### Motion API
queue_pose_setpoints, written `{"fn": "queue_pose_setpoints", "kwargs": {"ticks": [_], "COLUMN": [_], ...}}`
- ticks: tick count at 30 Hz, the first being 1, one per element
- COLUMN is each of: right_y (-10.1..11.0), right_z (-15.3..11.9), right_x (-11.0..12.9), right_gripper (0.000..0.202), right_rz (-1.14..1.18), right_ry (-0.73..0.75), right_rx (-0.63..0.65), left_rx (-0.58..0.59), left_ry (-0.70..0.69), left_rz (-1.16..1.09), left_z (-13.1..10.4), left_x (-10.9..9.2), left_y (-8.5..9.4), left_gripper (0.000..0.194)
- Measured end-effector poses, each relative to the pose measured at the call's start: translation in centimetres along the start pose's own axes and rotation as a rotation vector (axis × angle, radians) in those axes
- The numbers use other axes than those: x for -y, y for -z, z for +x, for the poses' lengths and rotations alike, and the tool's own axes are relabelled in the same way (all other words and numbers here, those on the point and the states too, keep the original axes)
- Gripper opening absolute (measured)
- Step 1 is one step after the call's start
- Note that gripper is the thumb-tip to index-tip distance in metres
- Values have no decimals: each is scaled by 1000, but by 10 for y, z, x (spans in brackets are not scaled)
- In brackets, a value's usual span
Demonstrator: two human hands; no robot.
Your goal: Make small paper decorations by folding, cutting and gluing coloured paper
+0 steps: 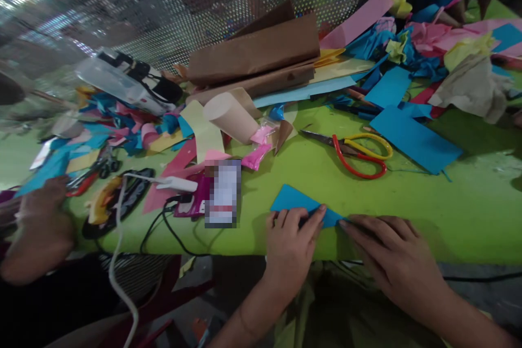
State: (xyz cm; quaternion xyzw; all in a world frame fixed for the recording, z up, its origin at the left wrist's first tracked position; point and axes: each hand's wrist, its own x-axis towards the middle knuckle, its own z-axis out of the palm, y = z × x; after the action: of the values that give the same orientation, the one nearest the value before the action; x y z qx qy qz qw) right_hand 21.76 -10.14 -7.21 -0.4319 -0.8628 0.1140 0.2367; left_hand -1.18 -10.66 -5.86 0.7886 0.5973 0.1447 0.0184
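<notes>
A folded blue paper (299,200) lies near the front edge of the green table, its narrow end pointing right. My left hand (291,231) rests on it, fingers bent and the thumb and forefinger closed on its lower edge. At the paper's narrow right tip, my right hand (391,247) grips it between thumb and fingers. Beyond my hands lie scissors (359,155) with one red and one yellow handle, and a flat blue paper strip (416,138) to their right.
Brown paper rolls (256,51) lie at the back of the green table (468,217). Crumpled coloured papers (440,43) fill the back right. A phone (222,193), cables and a glue gun (177,184) are left of my hands. Another person's arm (41,234) is at far left.
</notes>
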Motion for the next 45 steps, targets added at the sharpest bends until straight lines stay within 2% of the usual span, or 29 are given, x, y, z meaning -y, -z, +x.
{"fn": "queue_pose_setpoints", "kwargs": {"ticks": [4,7,14,18,21,26,30,33,36,39,42,45], "right_y": [-1,-3,-1,1,-1,-2,-10,-24,-32,-32,-25,-18], "right_z": [-6,-9,-6,0,4,1,-9,-20,-32,-40,-37,-27], "right_x": [-1,-1,3,8,11,13,20,24,21,15,13,21], "right_gripper": [39,41,37,44,51,45,41,44,55,61,57,51], "right_rz": [-9,-10,-112,-197,-147,-129,-129,-101,-51,0,13,11], "right_ry": [-9,-12,25,109,190,161,129,121,154,204,223,221], "right_rx": [4,17,-16,43,81,64,-20,-103,-182,-203,-206,-261], "left_rx": [55,50,-35,-16,18,-4,-125,-126,-45,99,260,283], "left_ry": [-8,5,-3,-60,-84,-83,45,150,246,385,484,496], "left_rz": [-32,-66,-124,-62,-29,-97,-241,-417,-685,-955,-1112,-1302], "left_z": [-5,-9,-16,-20,-25,-38,-51,-59,-65,-71,-76,-75], "left_x": [4,7,10,10,12,22,21,12,1,-7,-13,-20], "left_y": [2,2,5,7,8,12,14,18,26,30,26,18], "left_gripper": [48,53,42,41,46,42,31,27,21,13,12,20]}}
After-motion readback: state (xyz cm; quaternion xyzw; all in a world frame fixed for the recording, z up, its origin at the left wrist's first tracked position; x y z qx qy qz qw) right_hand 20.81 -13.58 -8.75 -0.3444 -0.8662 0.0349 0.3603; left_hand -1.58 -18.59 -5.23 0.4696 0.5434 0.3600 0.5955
